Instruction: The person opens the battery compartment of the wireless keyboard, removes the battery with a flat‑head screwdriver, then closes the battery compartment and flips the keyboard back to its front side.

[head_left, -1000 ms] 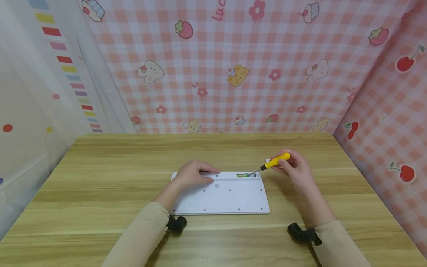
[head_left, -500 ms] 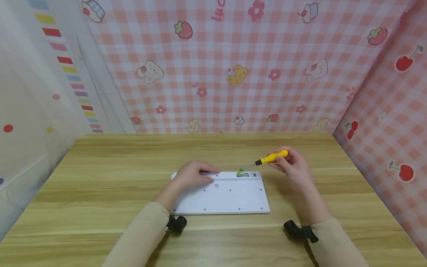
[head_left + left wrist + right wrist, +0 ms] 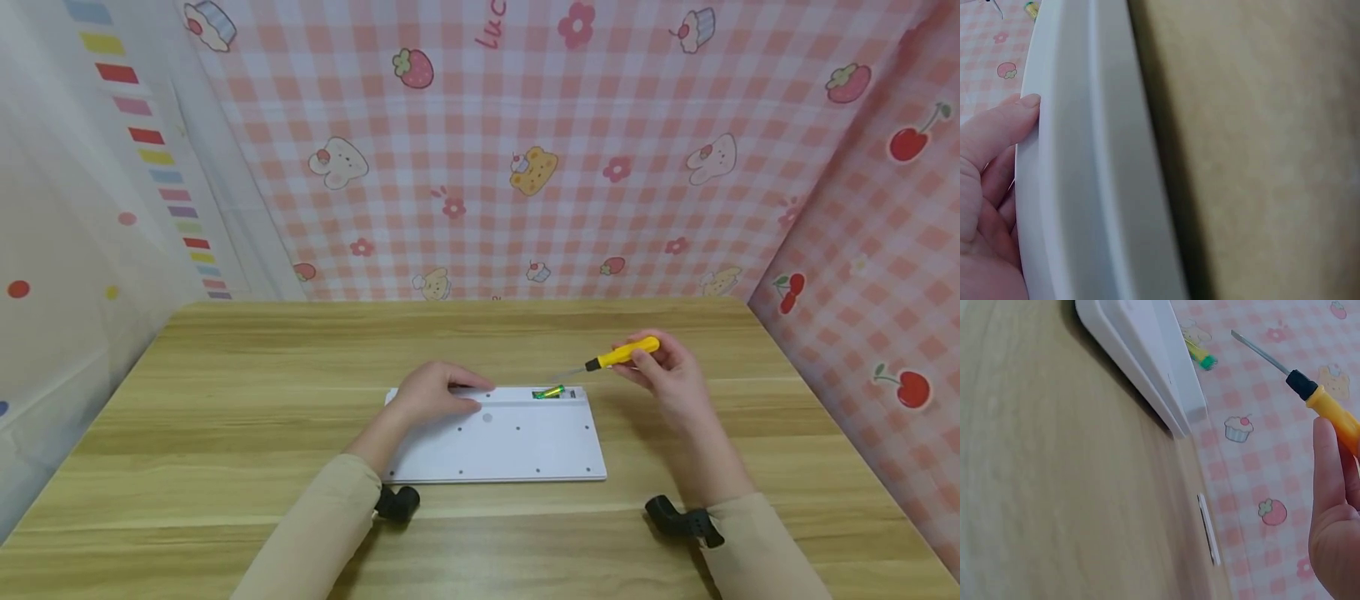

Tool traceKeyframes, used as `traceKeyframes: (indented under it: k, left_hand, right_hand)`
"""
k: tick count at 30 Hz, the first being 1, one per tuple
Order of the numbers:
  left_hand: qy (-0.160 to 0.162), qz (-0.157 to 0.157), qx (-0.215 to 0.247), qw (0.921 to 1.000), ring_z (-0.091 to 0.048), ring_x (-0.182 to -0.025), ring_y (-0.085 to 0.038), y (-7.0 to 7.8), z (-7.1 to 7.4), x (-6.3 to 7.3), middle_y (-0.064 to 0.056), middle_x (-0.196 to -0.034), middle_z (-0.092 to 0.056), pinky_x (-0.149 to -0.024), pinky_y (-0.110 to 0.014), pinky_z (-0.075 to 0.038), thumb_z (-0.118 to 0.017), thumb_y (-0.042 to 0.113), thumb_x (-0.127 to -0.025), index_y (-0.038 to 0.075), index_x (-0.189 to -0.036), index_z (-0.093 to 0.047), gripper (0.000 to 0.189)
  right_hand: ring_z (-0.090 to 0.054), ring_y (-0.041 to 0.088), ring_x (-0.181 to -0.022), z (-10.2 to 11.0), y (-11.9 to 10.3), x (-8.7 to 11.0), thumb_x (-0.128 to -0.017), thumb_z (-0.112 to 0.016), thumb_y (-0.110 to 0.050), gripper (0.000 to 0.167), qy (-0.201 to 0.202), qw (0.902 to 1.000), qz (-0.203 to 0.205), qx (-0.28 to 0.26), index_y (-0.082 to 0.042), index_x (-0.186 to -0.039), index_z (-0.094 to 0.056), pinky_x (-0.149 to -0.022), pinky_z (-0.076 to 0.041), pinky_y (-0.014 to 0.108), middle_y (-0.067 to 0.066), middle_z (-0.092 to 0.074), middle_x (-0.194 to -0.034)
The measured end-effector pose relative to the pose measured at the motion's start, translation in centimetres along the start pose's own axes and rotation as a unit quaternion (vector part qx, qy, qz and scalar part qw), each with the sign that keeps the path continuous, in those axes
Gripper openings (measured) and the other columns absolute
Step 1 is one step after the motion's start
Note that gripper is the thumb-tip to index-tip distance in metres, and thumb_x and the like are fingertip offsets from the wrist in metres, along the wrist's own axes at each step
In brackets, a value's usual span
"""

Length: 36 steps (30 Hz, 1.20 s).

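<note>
A white keyboard (image 3: pixel 517 450) lies underside up on the table, its small battery compartment (image 3: pixel 537 395) uncovered near the far right corner. A green and yellow battery (image 3: pixel 552 392) sits tilted there, one end raised above the white surface. My left hand (image 3: pixel 427 396) holds the keyboard's far edge, thumb on top in the left wrist view and fingers behind the edge. My right hand (image 3: pixel 675 387) grips a screwdriver (image 3: pixel 628 353) by its yellow handle. The screwdriver's metal tip points left, above and apart from the battery.
A thin white piece (image 3: pixel 1208 528) lies on the wooden table (image 3: pixel 225 517) beyond the keyboard's right end in the right wrist view. A pink checked cloth (image 3: pixel 450 150) hangs behind the table. Black camera mounts (image 3: pixel 678 518) sit on both wrists.
The battery first lay flat in the compartment with the screwdriver tip at it, then stood steeply up, and now leans lower toward the right. The screwdriver has lifted away. My left hand stays put.
</note>
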<state>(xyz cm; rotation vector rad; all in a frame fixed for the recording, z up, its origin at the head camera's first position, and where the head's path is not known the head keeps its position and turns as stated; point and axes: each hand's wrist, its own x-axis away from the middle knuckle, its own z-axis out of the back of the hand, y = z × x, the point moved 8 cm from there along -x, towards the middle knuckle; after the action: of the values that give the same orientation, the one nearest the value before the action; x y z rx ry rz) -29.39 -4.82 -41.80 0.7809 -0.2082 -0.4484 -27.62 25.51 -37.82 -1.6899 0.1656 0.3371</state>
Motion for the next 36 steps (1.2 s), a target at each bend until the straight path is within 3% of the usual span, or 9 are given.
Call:
traceKeyframes:
  k: [5,15,22,25,30,36]
  left_hand:
    - [0.003,-0.003,0.000,1.0000,-0.062,-0.114,-0.017,0.0,-0.1,-0.1,0.007,-0.115,-0.071,-0.102,-0.039,-0.045,-0.080,0.016,-0.084,0.026,-0.109,-0.078,0.027]
    - [0.000,-0.005,-0.002,1.0000,-0.062,-0.115,-0.017,0.0,-0.1,-0.1,0.007,-0.116,-0.071,-0.102,-0.039,-0.045,-0.080,0.017,-0.084,0.026,-0.110,-0.078,0.027]
    - [0.001,-0.001,0.001,1.0000,-0.061,-0.116,-0.017,0.0,0.0,0.0,0.007,-0.116,-0.071,-0.103,-0.039,-0.044,-0.080,0.017,-0.084,0.026,-0.110,-0.078,0.027]
    - [0.003,0.000,0.001,1.0000,-0.061,-0.116,-0.017,0.1,0.0,0.0,0.007,-0.116,-0.071,-0.103,-0.039,-0.044,-0.080,0.016,-0.084,0.027,-0.109,-0.078,0.027]
    - [0.004,0.000,0.000,1.0000,-0.061,-0.116,-0.018,0.0,0.0,0.0,0.007,-0.116,-0.071,-0.102,-0.040,-0.045,-0.080,0.016,-0.085,0.027,-0.109,-0.078,0.027]
    - [0.001,-0.002,-0.001,1.0000,-0.061,-0.116,-0.019,0.1,0.0,0.1,0.006,-0.117,-0.070,-0.102,-0.040,-0.045,-0.080,0.016,-0.085,0.026,-0.110,-0.078,0.027]
  right_hand:
    - [-0.068,0.013,-0.098,1.1,-0.5,0.2,-0.100,-0.052,0.001,0.021,0.006,0.9998,0.017,-0.001,-0.009,-0.110,-0.067,-0.083,-0.055,0.028,0.002,-0.072,-0.108]
    - [-0.070,0.016,-0.093,3.8,-0.7,1.0,-0.095,-0.052,0.014,0.023,0.020,0.9958,0.006,-0.089,0.000,-0.106,-0.065,-0.081,-0.056,0.028,0.008,-0.072,-0.103]
    - [-0.070,0.018,-0.095,6.3,-0.7,1.3,-0.094,-0.048,0.019,0.031,0.029,0.9900,0.005,-0.138,0.007,-0.116,-0.068,-0.085,-0.054,0.030,0.011,-0.071,-0.106]
    - [-0.071,0.019,-0.094,7.8,-0.7,1.3,-0.093,-0.050,0.019,0.030,0.065,0.9847,-0.008,-0.162,0.007,-0.111,-0.071,-0.085,-0.054,0.030,0.012,-0.070,-0.104]
    - [-0.071,0.018,-0.090,10.4,-0.2,1.8,-0.090,-0.058,0.016,0.025,0.162,0.9688,-0.053,-0.180,0.002,-0.101,-0.075,-0.081,-0.055,0.028,0.009,-0.066,-0.100]
    - [-0.071,0.011,-0.083,13.3,0.4,2.7,-0.086,-0.068,0.010,0.019,0.273,0.9443,-0.108,-0.148,-0.005,-0.093,-0.077,-0.076,-0.056,0.023,0.003,-0.063,-0.099]
